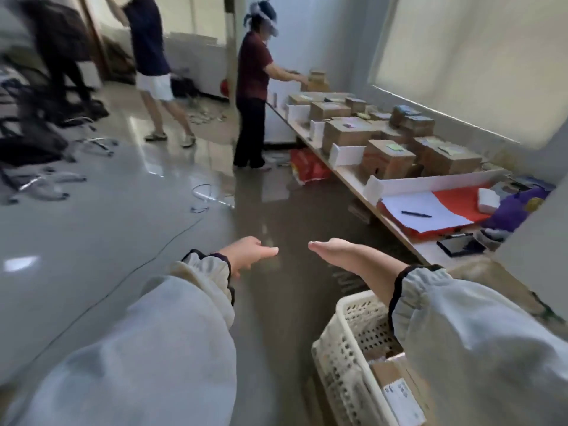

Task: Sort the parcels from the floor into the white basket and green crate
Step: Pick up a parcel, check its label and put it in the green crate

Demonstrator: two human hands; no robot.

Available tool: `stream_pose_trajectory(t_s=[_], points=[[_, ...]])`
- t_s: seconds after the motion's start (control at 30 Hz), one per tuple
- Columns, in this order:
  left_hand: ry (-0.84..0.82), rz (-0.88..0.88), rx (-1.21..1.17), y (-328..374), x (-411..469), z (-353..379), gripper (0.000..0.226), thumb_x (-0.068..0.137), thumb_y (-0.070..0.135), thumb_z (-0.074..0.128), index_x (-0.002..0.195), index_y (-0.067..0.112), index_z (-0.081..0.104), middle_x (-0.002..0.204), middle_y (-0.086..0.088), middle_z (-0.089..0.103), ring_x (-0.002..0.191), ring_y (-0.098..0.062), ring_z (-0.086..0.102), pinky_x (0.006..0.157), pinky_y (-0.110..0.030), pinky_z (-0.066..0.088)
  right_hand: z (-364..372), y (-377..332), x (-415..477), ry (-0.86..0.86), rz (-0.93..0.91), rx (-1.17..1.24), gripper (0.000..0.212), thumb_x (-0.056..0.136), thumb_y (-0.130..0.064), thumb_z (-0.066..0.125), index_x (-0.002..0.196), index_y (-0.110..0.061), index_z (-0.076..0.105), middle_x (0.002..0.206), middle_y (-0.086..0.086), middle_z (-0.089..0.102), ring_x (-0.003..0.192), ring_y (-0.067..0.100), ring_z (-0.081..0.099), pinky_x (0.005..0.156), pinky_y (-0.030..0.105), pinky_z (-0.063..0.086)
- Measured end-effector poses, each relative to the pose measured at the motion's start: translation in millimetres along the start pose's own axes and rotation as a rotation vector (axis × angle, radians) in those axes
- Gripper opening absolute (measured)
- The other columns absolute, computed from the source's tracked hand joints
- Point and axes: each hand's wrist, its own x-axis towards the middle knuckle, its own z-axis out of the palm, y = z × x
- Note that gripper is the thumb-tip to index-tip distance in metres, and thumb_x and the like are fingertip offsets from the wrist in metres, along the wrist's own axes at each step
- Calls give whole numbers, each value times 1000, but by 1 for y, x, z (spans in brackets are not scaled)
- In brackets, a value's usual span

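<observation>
Both hands reach out empty over the grey floor.
Left hand [246, 252] and right hand [336, 252] hold fingers straight; a brown cardboard parcel [395, 384] lies inside the white perforated plastic basket [341, 352], lower right.

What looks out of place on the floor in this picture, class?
Loose cables lie tangled across the floor in the walkway, where someone could trip, and a red bag sits slumped beside the long table.
</observation>
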Motion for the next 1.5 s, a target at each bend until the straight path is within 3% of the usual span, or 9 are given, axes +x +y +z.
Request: stream_pose_trajectory(t_s=[0.13, 0.3, 0.43, 0.57, 0.73, 1.0, 1.07, 1.2, 1.5], points=[[184, -226, -129, -136, -77, -88, 63, 85, 57, 56, 137, 25, 42, 127, 0, 48, 108, -22, 56, 90, -39, 47, 93, -126, -17, -200, -225, -154, 55, 96, -46, 43, 132, -5, 48, 135, 10, 51, 120, 27, 51, 84, 29, 40], [388, -498, -248, -301, -208, -166, 58, 89, 49, 57, 133, 12, 49, 128, -16, 53, 98, -32, 58, 79, -38, 50, 228, -261, -65, -300, -481, -383, 64, 92, -54, 41, 135, -7, 46, 141, 13, 46, 125, 31, 47, 96, 33, 36], [503, -602, -470, -415, -308, -198, 34, 93, 33, 57, 98, 0, 61, 95, -12, 68, 92, -31, 57, 92, -47, 47, 340, -342, -114, -411, -608, -526, 70, 91, -57, 38, 139, -7, 40, 144, 15, 41, 126, 33, 46, 96, 35, 36], [597, -820, -450, -494, -378, -214, 37, 92, 43, 54, 117, 16, 53, 109, -5, 53, 90, -22, 51, 54, -23, 38, 437, -389, -153, -523, -688, -617, 69, 93, -54, 39, 142, -6, 36, 148, 15, 36, 133, 32, 38, 104, 36, 32], [582, -952, -620, -576, -402, -209, 49, 94, 39, 54, 129, 5, 48, 107, -7, 46, 92, -23, 48, 52, -22, 34, 522, -419, -154, -661, -635, -757, 65, 94, -50, 38, 142, -6, 35, 148, 14, 35, 131, 34, 38, 101, 39, 36], [462, -1061, -667, -693, -324, -239, 31, 97, 43, 46, 104, 13, 48, 98, -6, 49, 77, -18, 50, 60, -26, 37, 632, -499, -48, -672, -587, -841, 56, 96, -43, 39, 133, -1, 45, 134, 14, 50, 122, 25, 48, 91, 27, 35], [452, -1065, -645, -735, -286, -250, 37, 97, 42, 46, 113, 9, 49, 113, -9, 55, 99, -22, 57, 77, -28, 42, 669, -521, -10, -673, -605, -819, 39, 95, -40, 39, 99, -6, 59, 101, 7, 59, 91, 18, 55, 73, 22, 36], [395, -1060, -650, -834, -188, -252, 60, 97, 42, 47, 142, 5, 34, 141, -11, 43, 129, -25, 44, 98, -28, 38, 756, -538, 71, -599, -613, -770, 39, 93, -38, 40, 61, -18, 32, 63, -3, 35, 59, 13, 39, 50, 22, 25], [442, -914, -568, -1099, 65, -196, 57, 87, 37, 61, 134, 9, 45, 133, -10, 52, 121, -24, 51, 93, -25, 41, 1007, -503, 261, -446, -672, -910, 49, 92, -46, 32, 124, -14, 49, 127, 7, 53, 115, 26, 51, 90, 32, 43]])
